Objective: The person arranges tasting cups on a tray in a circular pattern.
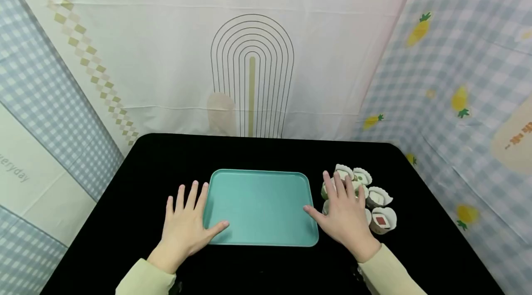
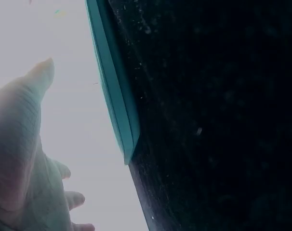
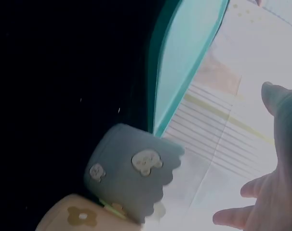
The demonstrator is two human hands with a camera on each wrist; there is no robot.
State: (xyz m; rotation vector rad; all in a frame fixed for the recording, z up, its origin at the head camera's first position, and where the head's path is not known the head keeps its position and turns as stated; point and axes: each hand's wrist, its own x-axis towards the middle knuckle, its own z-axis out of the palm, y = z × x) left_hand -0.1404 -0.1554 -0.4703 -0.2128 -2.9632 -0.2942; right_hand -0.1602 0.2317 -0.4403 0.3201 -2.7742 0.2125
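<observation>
While both hands lay flat on the black table [image 1: 124,221], the teal tray [image 1: 259,205] sat between them at the table's middle. The left hand [image 1: 184,225] rested at the tray's nine o'clock side, fingers straight and spread, gripping nothing; only its thumb tip reached over the tray's near-left corner. The right hand [image 1: 345,216] lay at the tray's three o'clock side, fingers likewise straight and slightly fanned, the thumb touching the tray's right rim. Its fingers stretched over a cluster of small paper cups [image 1: 376,198], which stood just beside the tray toward two o'clock; whether the fingertips pressed on the cups could not be told.

The tray was a shallow rectangle with rounded corners and a low raised lip, smooth and matte like plastic. In the left wrist view its thin edge [image 2: 114,91] ran beside the dark cloth-like tabletop, with the left hand's palm [image 2: 20,159] close to the lens. The cups were white with scalloped rims; one near the front showed a red square inside. In the right wrist view a cup [image 3: 129,171] carried small printed bear faces and stood just beside the tray's edge [image 3: 179,72].
</observation>
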